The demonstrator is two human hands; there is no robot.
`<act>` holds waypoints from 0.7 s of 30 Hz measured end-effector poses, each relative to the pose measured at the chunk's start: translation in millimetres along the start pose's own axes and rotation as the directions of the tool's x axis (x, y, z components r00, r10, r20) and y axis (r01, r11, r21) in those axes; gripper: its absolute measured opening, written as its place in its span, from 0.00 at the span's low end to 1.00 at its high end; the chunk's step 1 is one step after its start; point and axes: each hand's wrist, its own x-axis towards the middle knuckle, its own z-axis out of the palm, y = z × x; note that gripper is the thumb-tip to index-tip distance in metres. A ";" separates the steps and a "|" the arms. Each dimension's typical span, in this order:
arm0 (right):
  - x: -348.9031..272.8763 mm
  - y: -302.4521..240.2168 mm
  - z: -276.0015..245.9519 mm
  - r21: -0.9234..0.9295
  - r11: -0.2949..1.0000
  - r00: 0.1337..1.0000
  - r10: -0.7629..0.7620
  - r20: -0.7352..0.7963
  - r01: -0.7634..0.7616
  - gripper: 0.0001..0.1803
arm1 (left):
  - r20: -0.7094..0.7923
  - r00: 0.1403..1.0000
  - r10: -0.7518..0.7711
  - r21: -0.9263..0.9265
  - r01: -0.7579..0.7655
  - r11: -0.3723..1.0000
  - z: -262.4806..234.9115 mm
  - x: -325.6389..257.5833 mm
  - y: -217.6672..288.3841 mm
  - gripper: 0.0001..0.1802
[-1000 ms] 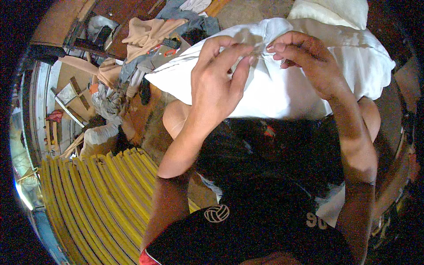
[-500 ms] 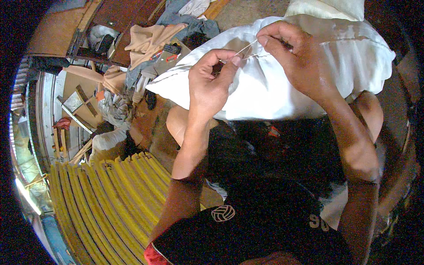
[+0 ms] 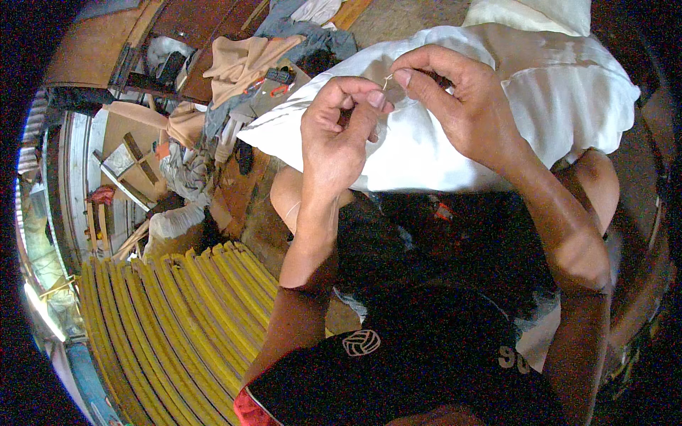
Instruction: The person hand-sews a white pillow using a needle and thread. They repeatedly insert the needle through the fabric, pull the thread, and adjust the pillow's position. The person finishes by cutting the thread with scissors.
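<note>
A white cloth bundle, like a stuffed pillow (image 3: 440, 153), lies across my knees. Above it, my left hand (image 3: 339, 131) pinches a thin pale thread (image 3: 387, 81) between thumb and forefinger. The fingers of my right hand (image 3: 462, 99) pinch the same thread a short way off, so a small bit of it shows between both fingertips. Whether a needle is there too is too small to tell. My remaining fingers are curled, and neither hand presses on the white cloth.
Yellow slats (image 3: 177, 319) of a bench or rack stand at the lower left. Beyond lie a peach cloth (image 3: 245, 67), a dark handheld object (image 3: 280, 75) and piled clothes. Another white pillow (image 3: 529, 14) lies at the far right.
My right hand has moved left and closer to my left hand. The stretch of thread between them has become much shorter. The white bundle stays in place.
</note>
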 end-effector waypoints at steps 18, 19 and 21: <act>-5.0 -0.3 2.7 -0.351 0.889 0.930 -0.351 -0.112 0.293 0.10 | 0.095 0.995 -0.023 -0.197 0.041 0.980 -9.2 -2.9 -0.6 0.05; -3.1 -1.4 5.2 -0.337 0.899 0.930 -0.341 -0.140 0.279 0.09 | 0.102 0.994 -0.026 -0.173 0.043 0.984 -9.2 -3.6 -0.5 0.05; 1.1 0.1 8.7 -0.218 0.939 0.947 -0.296 -0.122 0.266 0.09 | 0.118 0.993 -0.028 -0.123 0.043 0.991 -8.8 -3.4 2.3 0.05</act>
